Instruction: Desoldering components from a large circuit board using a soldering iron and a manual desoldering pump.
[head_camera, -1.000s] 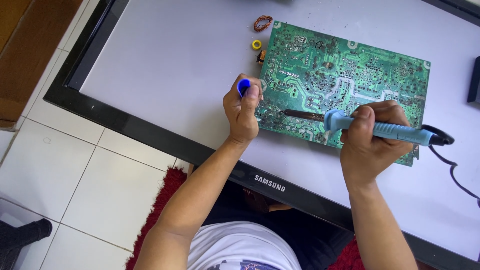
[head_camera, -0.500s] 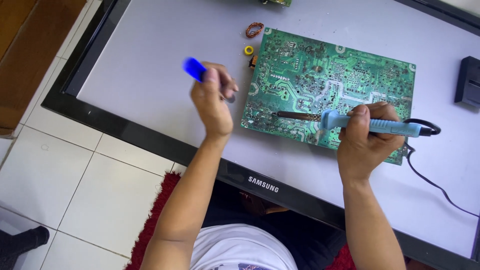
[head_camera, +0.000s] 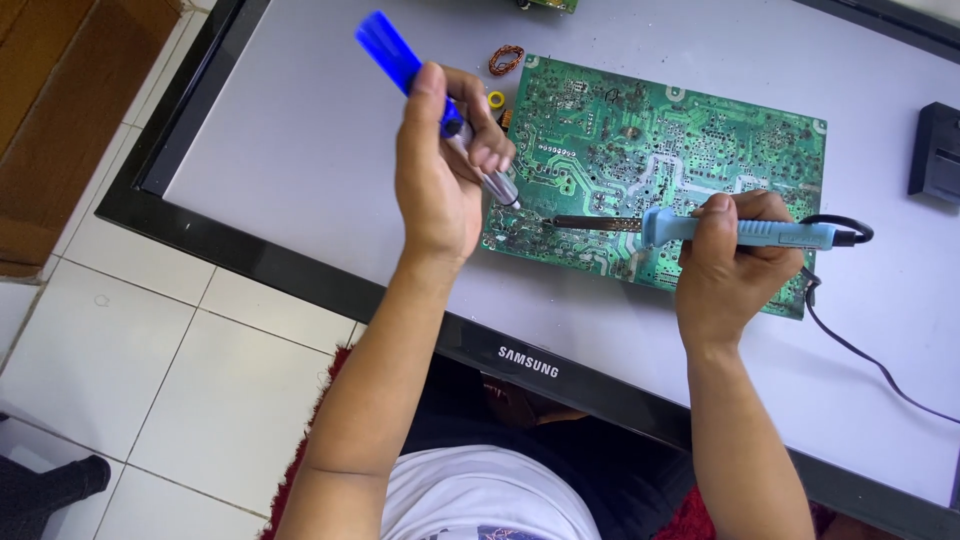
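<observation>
**Soldering tools over a circuit board**

Left hand (head_camera: 440, 190) grips a blue desoldering pump (head_camera: 430, 95), tip at the green circuit board (head_camera: 680, 150) lying on the surface (head_camera: 300, 140). Right hand (head_camera: 735, 265) clasps a blue-handled soldering iron (head_camera: 700, 228), its tip on the board's near-left corner.

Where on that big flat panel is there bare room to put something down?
The widest free patch is the pale panel surface left of the green circuit board, up to the black frame. Another strip runs below the board, though the iron's cord crosses it. Around the copper coil and yellow ring it is crowded.
</observation>
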